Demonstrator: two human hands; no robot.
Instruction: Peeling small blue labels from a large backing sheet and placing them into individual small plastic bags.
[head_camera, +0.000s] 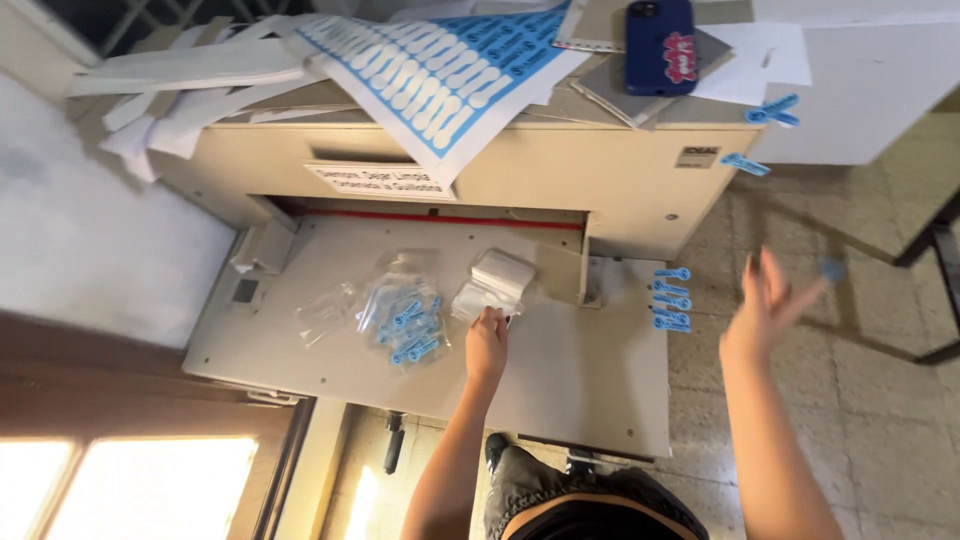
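My left hand (487, 340) rests on the beige table of a paper cutting machine (590, 390), fingers closed on the edge of a stack of small clear plastic bags (492, 283). Left of it lies a clear bag filled with blue key-shaped cut-outs (408, 322). My right hand (765, 305) is raised past the table's right edge, fingers spread and blurred, with a small blue piece (832, 270) in the air just beyond the fingertips. Several blue cut-outs (672, 300) lie at the table's right edge.
On top of the machine lie a blue-and-white printed sheet with punched-out shapes (440, 70), white paper sheets (190, 75), a blue phone (660, 45) and more blue cut-outs (772, 110). Tiled floor (850, 380) is on the right, a white wall (90, 240) on the left.
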